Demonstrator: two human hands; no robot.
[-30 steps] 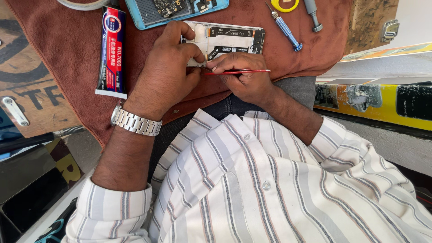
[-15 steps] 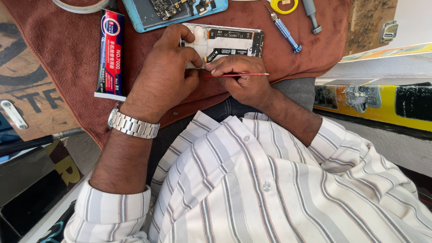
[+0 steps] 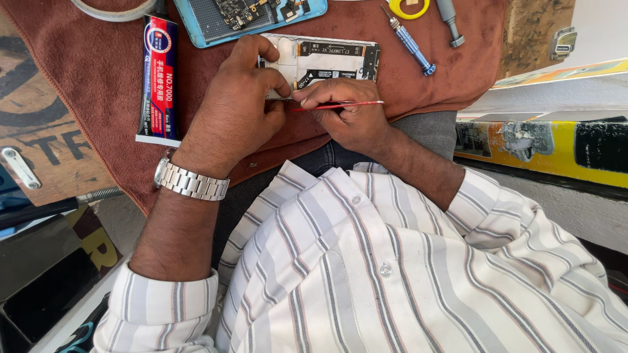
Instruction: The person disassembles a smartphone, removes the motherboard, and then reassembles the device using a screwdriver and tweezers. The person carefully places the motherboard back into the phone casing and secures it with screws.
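On the brown cloth (image 3: 98, 85) just beyond the striped shirt (image 3: 392, 261), the left hand (image 3: 235, 111), a metal watch (image 3: 190, 183) on its wrist, curls over the opened phone frame (image 3: 327, 59) and presses its near left corner down. At three o'clock from it, touching the frame's near edge, the right hand (image 3: 347, 114) pinches a thin red tool (image 3: 340, 105) lying level, tip toward the left thumb. At nine o'clock lies a glue tube (image 3: 159, 78). Farther, at twelve, a blue tray (image 3: 216, 26) of parts; at one o'clock, a blue screwdriver (image 3: 409, 40).
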